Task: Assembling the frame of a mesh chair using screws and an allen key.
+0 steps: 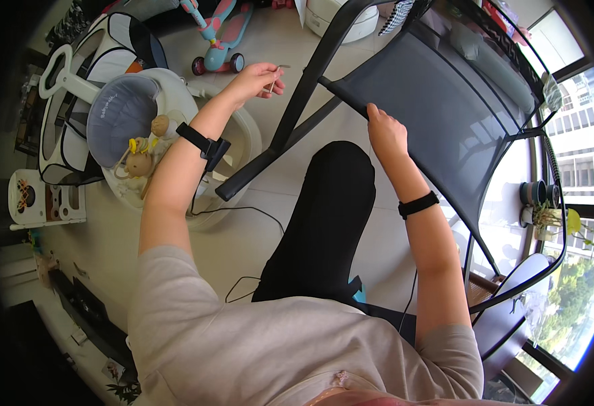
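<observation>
My left hand (257, 82) is raised beside the black frame of a chair, its fingers closed on a thin, L-shaped metal hex key (272, 82). The key is small and partly covered by the fingers. The chair (439, 101) has dark grey mesh stretched on black tubes and stands tilted at my front right. My right hand (387, 132) grips the near edge of that mesh, thumb on top and fingers curled around it. One black chair leg (259, 166) slants down between my left forearm and my knee.
At left stands a white baby activity seat (175, 101) with a grey seat and toys. Behind it is a pink and blue scooter (219, 40). A black cable (256, 211) lies on the tiled floor. Potted plants (535, 196) stand by the window at right.
</observation>
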The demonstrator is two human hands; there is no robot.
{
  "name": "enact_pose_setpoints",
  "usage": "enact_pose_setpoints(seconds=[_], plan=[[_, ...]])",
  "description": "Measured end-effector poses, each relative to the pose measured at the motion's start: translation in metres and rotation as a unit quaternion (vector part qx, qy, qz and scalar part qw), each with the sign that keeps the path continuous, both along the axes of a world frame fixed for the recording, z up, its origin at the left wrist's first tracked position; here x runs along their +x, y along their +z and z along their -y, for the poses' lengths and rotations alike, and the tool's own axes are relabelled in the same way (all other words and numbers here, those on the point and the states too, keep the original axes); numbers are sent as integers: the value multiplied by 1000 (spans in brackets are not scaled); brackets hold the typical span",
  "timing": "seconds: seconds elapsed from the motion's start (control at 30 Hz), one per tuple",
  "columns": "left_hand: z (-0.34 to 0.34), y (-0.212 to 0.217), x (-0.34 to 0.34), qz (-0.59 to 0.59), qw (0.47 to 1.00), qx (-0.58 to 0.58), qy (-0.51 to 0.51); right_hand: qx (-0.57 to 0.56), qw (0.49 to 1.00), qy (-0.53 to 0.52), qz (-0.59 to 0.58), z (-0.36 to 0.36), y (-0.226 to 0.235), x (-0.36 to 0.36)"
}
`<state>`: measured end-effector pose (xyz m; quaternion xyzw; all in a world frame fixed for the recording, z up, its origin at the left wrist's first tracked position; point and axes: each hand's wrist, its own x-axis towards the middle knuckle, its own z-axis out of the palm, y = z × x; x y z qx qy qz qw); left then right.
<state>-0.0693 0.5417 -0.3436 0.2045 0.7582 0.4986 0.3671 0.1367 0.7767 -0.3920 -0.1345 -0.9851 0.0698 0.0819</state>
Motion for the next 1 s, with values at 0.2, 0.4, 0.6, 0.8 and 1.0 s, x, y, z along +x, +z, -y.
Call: enact_pose_setpoints(seconds=[0.2,0.4,0.6,0.8,1.0], plan=[[6,-21,3,31,999,38,-15,-24,999,31,21,-1,1,18],[12,-29,6,54,996,52,-48,-77,995,42,44,-3,18,28],[13,-38,9,83,990,103,-47,-69,995,49,60,-4,27,26],[-2,-42,5,99,985,135,-45,-70,995,52,41,-4,23,28],[-8,-45,8,112,980,156,-50,-83,994,36,55,-1,26,26]])
